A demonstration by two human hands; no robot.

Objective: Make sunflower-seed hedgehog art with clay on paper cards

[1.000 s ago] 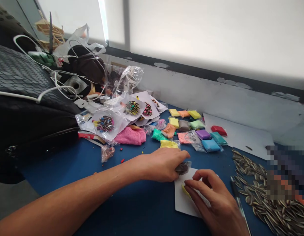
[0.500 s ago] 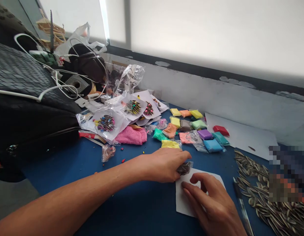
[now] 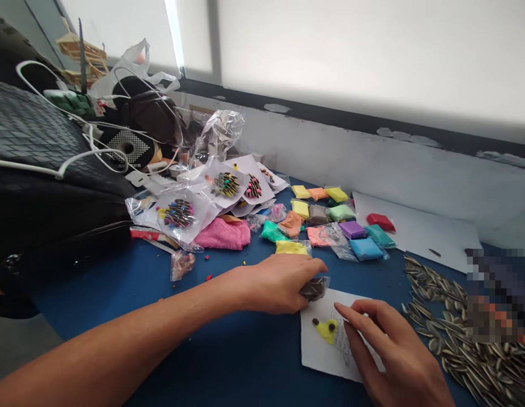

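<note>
My left hand (image 3: 279,282) is closed on a clear bag of dark brown clay (image 3: 315,289) at the far edge of a white card (image 3: 319,362). On the card lies a yellow clay shape (image 3: 327,333), like a pointed animal head, with a dark brown dot (image 3: 315,321) at its tip and another dark dot (image 3: 331,327) higher up. Fine lines are drawn beside it. My right hand (image 3: 394,350) hovers over the card's right side, fingers loosely bent and apart, with nothing visible in them. It hides part of the drawing.
Coloured clay packets (image 3: 351,229) lie beyond my hands. Sunflower seeds (image 3: 461,333) are heaped at right, near a white sheet (image 3: 432,249). At left are finished seed cards (image 3: 177,213), a pink cloth (image 3: 224,234) and a black bag (image 3: 54,209) with white cables.
My right hand has moved right, away from the yellow shape, uncovering it and its dark dots. My left hand stays on the brown clay bag.
</note>
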